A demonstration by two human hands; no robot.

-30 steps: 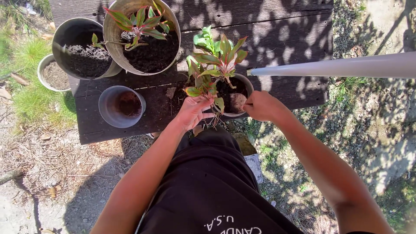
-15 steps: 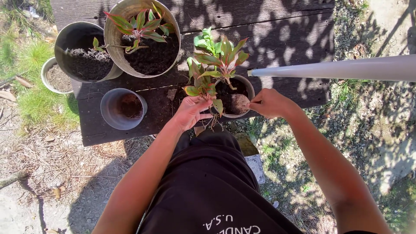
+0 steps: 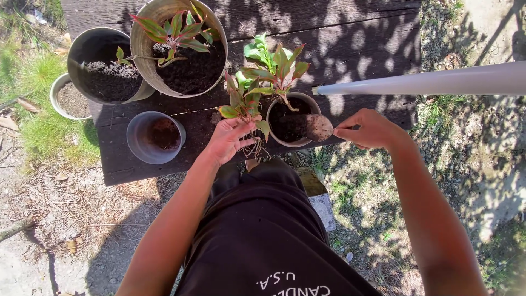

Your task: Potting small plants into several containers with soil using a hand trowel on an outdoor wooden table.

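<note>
My left hand (image 3: 227,140) grips a small uprooted plant (image 3: 241,101) with red-green leaves, its bare roots dangling below my fingers, just left of a small round pot (image 3: 274,137). That pot holds dark soil and another red-green plant (image 3: 279,68). My right hand (image 3: 370,129) pinches the handle of a soil-caked spoon (image 3: 319,127), whose bowl hovers over the pot's right rim.
The pot stands on a dark wooden bench (image 3: 356,44). Also on it are an empty grey pot (image 3: 155,137), a large metal pot with a plant (image 3: 181,49) and a soil-filled pot (image 3: 107,68). A white pipe (image 3: 438,82) crosses at right. Grass and gravel lie around.
My left hand has drawn the small plant leftward out of the pot, roots now free. My right hand has moved right, lifting the spoon from the soil to the rim.
</note>
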